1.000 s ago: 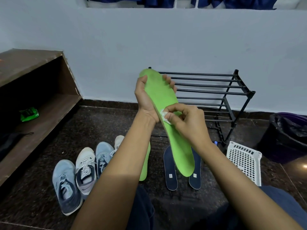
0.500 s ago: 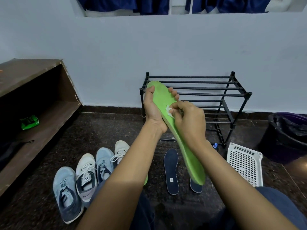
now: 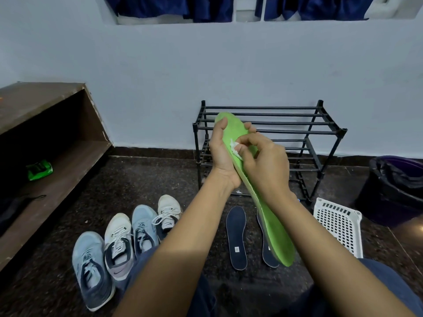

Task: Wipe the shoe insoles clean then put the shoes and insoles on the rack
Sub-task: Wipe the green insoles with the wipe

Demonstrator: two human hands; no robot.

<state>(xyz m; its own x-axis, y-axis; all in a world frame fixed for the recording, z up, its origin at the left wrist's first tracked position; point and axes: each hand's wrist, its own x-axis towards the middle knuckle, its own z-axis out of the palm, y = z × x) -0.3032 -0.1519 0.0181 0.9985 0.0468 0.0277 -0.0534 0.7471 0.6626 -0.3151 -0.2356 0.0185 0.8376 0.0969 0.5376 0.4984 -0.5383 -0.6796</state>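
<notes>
Green insole (image 3: 277,229): held up in the air in front of me, toe end up and away, heel end low and to my right, tilted across the front of the rack (image 3: 320,131).

Left hand (image 3: 223,156): grips the toe half, thumb on the near edge, fingers curled round the far edge.

Right hand (image 3: 267,165): thumb and fingertips pinch a small white wipe (image 3: 234,146) and press it on the insole's face, just beside my left palm.

Change: a second ago the wipe sat lower, about mid-length of the insole. Half a second ago it had reached the forefoot, and it is at nearly the same spot now, a shade higher. The left grip is unchanged. The rack's left post, covered by the toe a second ago, shows clear of it now.

Floor (image 3: 160,179), dark stone: two navy insoles (image 3: 236,236) lie flat below the held one, side by side, the right one partly hidden behind the green heel. Four shoes (image 3: 119,245) stand in a row to the left, touching, blue and white alternating.

Further out: white lattice basket (image 3: 338,227) tipped on its side, right of the rack; black-lined bin (image 3: 398,188) beyond it. Wooden shelf (image 3: 45,156) at left with a green packet (image 3: 39,169) on its lower board.
</notes>
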